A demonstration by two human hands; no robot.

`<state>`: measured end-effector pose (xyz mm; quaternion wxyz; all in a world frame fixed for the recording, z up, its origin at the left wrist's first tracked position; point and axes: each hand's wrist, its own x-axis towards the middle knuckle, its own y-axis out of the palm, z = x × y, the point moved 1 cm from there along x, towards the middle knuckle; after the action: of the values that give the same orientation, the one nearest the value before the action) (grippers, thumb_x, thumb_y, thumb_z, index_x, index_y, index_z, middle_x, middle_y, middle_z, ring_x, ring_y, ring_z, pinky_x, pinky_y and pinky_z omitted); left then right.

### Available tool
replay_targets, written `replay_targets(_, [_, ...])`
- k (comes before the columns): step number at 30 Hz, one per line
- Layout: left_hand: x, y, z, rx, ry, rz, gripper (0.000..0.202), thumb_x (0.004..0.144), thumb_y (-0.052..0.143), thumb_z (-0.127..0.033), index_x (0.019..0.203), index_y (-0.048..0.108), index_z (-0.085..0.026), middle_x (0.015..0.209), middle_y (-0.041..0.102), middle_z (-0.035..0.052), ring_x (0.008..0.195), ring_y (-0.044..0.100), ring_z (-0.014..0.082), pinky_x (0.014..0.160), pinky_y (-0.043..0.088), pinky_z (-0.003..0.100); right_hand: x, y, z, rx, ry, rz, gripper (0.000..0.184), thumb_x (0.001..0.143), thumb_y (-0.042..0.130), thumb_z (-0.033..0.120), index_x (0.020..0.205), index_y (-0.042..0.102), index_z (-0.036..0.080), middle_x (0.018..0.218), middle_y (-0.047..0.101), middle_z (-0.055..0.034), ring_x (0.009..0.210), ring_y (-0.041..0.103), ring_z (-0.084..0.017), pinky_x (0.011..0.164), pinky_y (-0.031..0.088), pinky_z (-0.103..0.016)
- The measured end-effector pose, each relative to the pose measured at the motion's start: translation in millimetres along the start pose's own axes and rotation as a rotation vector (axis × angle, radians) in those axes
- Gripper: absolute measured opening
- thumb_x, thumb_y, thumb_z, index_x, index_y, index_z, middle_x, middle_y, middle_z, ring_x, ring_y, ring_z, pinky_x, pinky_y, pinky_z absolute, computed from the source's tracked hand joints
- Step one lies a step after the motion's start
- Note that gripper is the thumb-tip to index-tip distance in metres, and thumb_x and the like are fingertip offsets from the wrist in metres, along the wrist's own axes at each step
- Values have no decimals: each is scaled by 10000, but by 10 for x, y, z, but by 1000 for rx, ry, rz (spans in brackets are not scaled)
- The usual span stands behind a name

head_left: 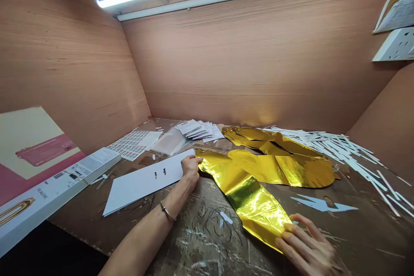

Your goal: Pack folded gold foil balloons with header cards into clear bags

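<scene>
A flat gold foil balloon stretches slantwise between my two hands over the brown worktop. My left hand is closed on its far-left end, with the thumb on top. That hand is also at the right end of a long white card with two small cut-outs; whether it grips the card too I cannot tell. My right hand pinches the balloon's near-right end between thumb and fingers. Just behind lies another flat gold balloon, and several more gold foil pieces are heaped farther back.
Long printed boxes stand at the left edge. At the back are a sticker sheet, clear plastic bags and white cards. Many white strips spread across the right; blue-white scraps lie nearer. Wooden panels enclose the worktop.
</scene>
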<state>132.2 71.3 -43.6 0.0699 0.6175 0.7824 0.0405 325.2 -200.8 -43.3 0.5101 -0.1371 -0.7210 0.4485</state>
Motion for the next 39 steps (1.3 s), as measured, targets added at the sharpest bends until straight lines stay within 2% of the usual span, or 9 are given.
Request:
replay_targets(4, [-54, 139, -224, 13, 125, 126, 144, 534, 617, -181, 650, 571, -110, 549, 562, 4, 489, 532, 128, 508, 433, 261, -4, 8, -24, 156, 160, -7, 257, 801, 343, 86, 785, 580, 187, 664, 601, -27, 690, 553, -163, 815, 358, -437])
replay_targets(7, [-394, 193, -431, 55, 315, 260, 104, 604, 578, -176, 701, 601, -147, 688, 606, 11, 653, 556, 139, 642, 437, 254, 7, 27, -25, 181, 167, -2, 237, 786, 355, 91, 765, 569, 192, 672, 600, -27, 684, 550, -165, 809, 356, -441])
replay_targets(12, [-1303, 109, -332, 513, 1189, 891, 156, 729, 406, -143, 669, 549, -161, 632, 572, 36, 613, 508, 140, 592, 392, 261, 48, -6, -3, 110, 120, 65, 268, 773, 341, 54, 793, 573, 188, 702, 614, -28, 734, 555, -172, 848, 327, -450])
replay_targets(15, [-1593, -29, -89, 732, 1424, 1128, 92, 704, 421, -168, 639, 485, -162, 589, 531, 29, 562, 469, 136, 534, 358, 264, 51, -57, 1, 72, 93, 29, 248, 774, 358, 82, 807, 583, 181, 673, 613, -29, 679, 553, -166, 804, 353, -425])
replay_targets(20, [-1583, -220, 27, 889, 1358, 1229, 58, 714, 467, -200, 680, 462, -152, 706, 557, 36, 693, 495, 156, 631, 381, 280, 93, -176, -7, 117, 97, 30, 204, 753, 420, 105, 816, 592, 196, 745, 616, -44, 735, 559, -183, 700, 384, -357])
replay_targets(23, [-1546, -284, -28, 868, 1257, 1286, 250, 795, 452, -385, 707, 467, -152, 730, 563, 42, 724, 504, 161, 686, 391, 287, 237, -241, -86, 259, 185, 4, 183, 760, 413, 110, 759, 570, 204, 793, 583, -54, 762, 535, -194, 676, 390, -352])
replay_targets(26, [-1531, -344, -53, 809, 1226, 1352, 391, 758, 445, -547, 756, 474, -157, 782, 573, 58, 775, 512, 172, 730, 398, 285, 564, -214, -236, 459, 160, 144, 133, 795, 422, 146, 762, 537, 203, 873, 569, -57, 833, 502, -190, 721, 398, -345])
replay_targets(33, [-1393, -507, 76, 848, 1205, 1474, 288, 756, 504, -454, 687, 432, -184, 731, 568, 15, 713, 516, 132, 685, 399, 221, 1412, 477, -444, 793, 109, 492, 90, 675, 660, 231, 671, 593, 172, 773, 584, 6, 783, 500, -135, 723, 395, -255])
replay_targets(39, [-1388, -546, 8, 911, 1294, 1497, 186, 796, 480, -352, 741, 446, -178, 719, 565, 3, 700, 502, 127, 689, 385, 215, 1393, 963, -424, 795, 146, 578, 133, 647, 685, 251, 623, 587, 165, 672, 560, 32, 730, 497, -121, 674, 377, -227])
